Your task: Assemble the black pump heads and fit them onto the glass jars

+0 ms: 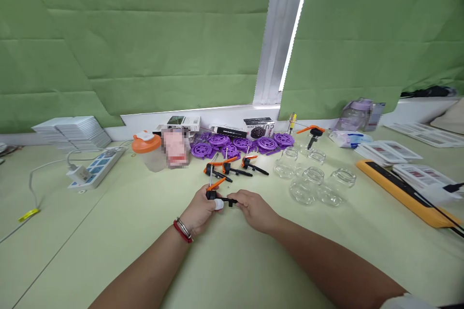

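Observation:
My left hand (pixel 198 211) is closed around the black body of a clamp with an orange lever (pixel 217 184) and an upright metal rod. Something white covers its thumb. Pinched in the fingers of my right hand (pixel 256 208) is the far end of the clamp's black arm, level above the table. Just beyond my hands lie several similar black clamps (pixel 237 171) with orange levers and metal rods. Behind them is a heap of purple slotted round holders (pixel 241 144).
Clear glass jars (pixel 306 190) stand to the right, near an orange-edged power strip (pixel 402 193). An orange-lidded cup (pixel 147 147) and a white power strip (pixel 97 169) are on the left. Boxes (pixel 263 128) and a yellow screwdriver (pixel 292 121) sit at the back.

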`<move>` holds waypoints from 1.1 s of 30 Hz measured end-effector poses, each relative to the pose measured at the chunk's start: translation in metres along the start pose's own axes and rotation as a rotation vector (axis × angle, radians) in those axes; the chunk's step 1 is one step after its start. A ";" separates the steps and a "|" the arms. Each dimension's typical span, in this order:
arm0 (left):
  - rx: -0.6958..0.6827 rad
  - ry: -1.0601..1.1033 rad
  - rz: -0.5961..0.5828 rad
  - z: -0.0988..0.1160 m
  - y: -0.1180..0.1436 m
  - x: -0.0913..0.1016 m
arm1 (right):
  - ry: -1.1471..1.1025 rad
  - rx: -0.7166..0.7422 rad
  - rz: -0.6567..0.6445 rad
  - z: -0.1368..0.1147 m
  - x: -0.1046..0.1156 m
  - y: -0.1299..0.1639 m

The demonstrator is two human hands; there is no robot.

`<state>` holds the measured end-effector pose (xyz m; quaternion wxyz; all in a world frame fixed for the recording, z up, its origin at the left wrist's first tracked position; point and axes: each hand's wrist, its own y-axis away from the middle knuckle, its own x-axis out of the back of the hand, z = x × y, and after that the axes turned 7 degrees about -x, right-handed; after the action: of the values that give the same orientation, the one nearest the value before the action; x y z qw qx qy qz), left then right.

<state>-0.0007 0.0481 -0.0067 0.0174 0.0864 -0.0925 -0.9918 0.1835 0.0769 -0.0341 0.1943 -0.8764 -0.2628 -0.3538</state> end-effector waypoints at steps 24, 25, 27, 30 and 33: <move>0.047 -0.006 -0.020 0.000 0.005 -0.006 | 0.119 0.047 -0.023 0.001 -0.003 0.004; 0.049 -0.005 -0.022 0.000 0.005 -0.006 | 0.135 0.047 -0.027 0.001 -0.003 0.004; 0.055 -0.002 -0.027 0.000 0.006 -0.006 | 0.183 0.043 -0.043 0.002 -0.004 0.004; 0.060 -0.002 -0.033 0.000 0.006 -0.007 | 0.278 0.058 -0.073 0.004 -0.005 0.005; 0.055 -0.017 -0.032 0.001 0.006 -0.008 | 0.214 0.055 -0.073 0.004 -0.004 0.005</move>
<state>0.0067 0.0427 -0.0032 -0.0016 0.0796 -0.1186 -0.9897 0.1861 0.0734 -0.0405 0.2322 -0.8178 -0.2818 -0.4448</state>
